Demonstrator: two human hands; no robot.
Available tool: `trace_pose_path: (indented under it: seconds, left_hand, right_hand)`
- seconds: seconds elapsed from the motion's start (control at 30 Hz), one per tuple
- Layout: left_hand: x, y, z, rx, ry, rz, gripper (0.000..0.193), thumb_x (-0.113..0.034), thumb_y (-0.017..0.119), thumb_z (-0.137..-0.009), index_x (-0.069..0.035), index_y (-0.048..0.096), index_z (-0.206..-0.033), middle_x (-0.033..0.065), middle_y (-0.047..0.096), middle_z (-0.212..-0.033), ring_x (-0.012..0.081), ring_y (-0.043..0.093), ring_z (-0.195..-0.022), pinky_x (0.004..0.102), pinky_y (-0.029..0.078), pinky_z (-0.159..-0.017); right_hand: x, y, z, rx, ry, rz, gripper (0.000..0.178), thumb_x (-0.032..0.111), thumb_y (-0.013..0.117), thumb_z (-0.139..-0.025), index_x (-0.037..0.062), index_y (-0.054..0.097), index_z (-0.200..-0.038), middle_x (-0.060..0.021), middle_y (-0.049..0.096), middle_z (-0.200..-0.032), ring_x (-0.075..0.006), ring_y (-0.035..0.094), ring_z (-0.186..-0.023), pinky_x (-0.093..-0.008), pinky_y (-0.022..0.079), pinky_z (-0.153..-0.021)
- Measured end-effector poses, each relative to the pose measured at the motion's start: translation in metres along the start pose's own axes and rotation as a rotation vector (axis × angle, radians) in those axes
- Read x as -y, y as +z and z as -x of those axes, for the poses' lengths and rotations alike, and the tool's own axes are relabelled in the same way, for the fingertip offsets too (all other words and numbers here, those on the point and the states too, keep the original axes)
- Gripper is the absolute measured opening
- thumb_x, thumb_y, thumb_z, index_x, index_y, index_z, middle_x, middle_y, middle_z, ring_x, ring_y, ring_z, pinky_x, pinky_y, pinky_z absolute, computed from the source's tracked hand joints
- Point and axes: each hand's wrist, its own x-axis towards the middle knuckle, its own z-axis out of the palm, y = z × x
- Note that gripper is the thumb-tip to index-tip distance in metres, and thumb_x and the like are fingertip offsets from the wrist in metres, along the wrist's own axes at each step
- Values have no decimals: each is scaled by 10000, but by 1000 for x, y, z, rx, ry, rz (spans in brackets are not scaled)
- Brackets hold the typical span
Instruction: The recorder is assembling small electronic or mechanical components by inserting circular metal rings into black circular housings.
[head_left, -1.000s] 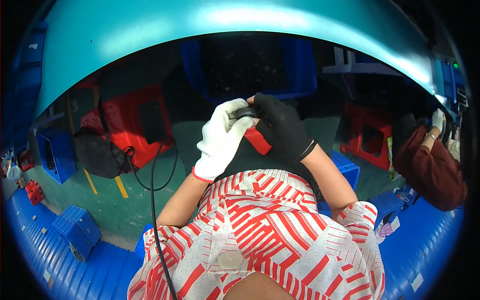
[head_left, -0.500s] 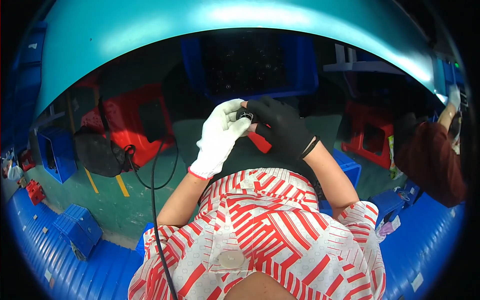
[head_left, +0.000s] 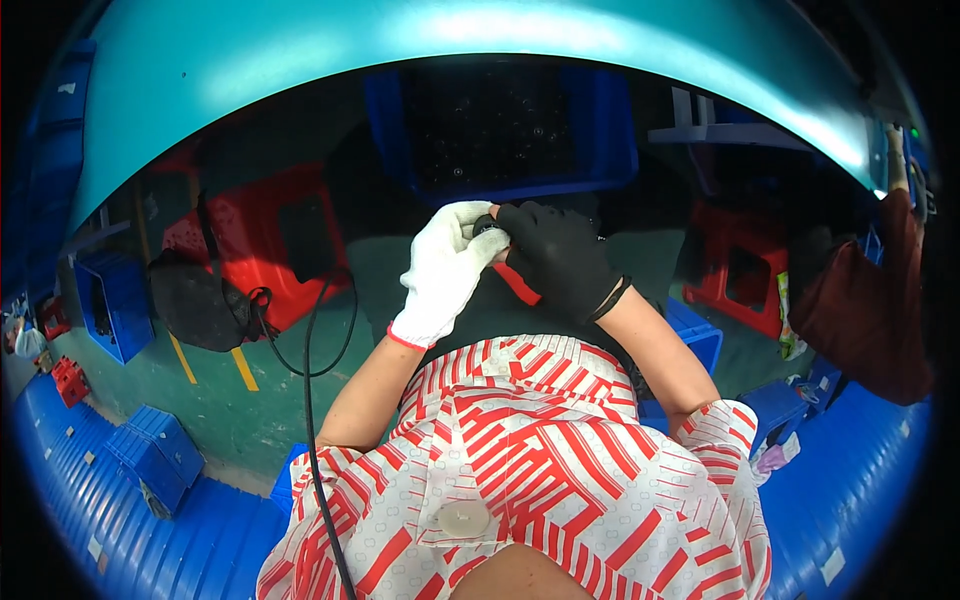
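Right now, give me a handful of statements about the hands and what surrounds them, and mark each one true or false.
1. The left hand wears a white glove. True.
2. The right hand is bare. False: it wears a black glove.
3. Both hands meet on a small dark part held between them. True.
4. The big crate beyond the hands is yellow. False: it is blue.
5. A red stool stands to the person's left. True.
6. The black cable runs along the person's right side. False: it runs down the left side.
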Motion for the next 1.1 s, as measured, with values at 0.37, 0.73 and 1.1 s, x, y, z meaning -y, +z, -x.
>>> trace_pose_path:
  seconds: [0.37, 0.73, 1.1]
  left_hand:
    - [-6, -7, -3, 85, -47, 101, 328, -35, 617, -860, 72, 518, -1153, 128, 643, -931, 143, 652, -784, 243, 543, -742]
    - [-2, -4, 9, 32, 107, -314, 319, -30, 637, -824, 53, 559, -1122, 124, 666, -892, 146, 658, -807, 252, 512, -747]
    - [-3, -10, -1, 122, -102, -43, 356, -19, 630, -822, 59, 530, -1155, 141, 646, -969, 183, 654, -847, 277, 537, -780]
  right_hand:
    - [0, 13, 6, -131, 73, -264, 355, 177, 715, -787, 42, 589, -1091, -149, 659, -961, -294, 657, -823, -344, 532, -705]
    - [-7, 2, 0, 147, 166, -188, 340, 119, 733, -733, 24, 575, -1019, -139, 629, -923, -291, 631, -797, -346, 511, -696]
    - [-6, 12, 7, -32, 163, -242, 333, 115, 742, -733, 24, 588, -1014, -138, 637, -934, -293, 635, -806, -340, 513, -713]
